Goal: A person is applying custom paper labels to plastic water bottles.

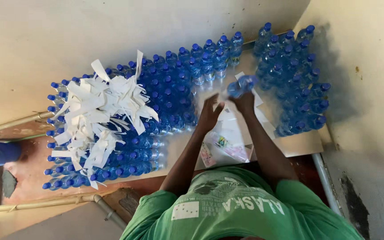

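Lying tilted above the table [303, 144], a blue-capped water bottle [242, 85] sits between both hands; the right hand [244, 102] closes on its lower end, while the left hand [210, 114] stays half-open just beside it, touch unclear; white paper strips [98, 111] cover bottles at left; standing bottles [296, 75] crowd the right; loose labels [227, 146] lie beneath.

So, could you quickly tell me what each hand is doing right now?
Left hand: fingers spread open, beside the blue-capped bottle, not clearly gripping it.
Right hand: closed around that bottle, holding it above the table.
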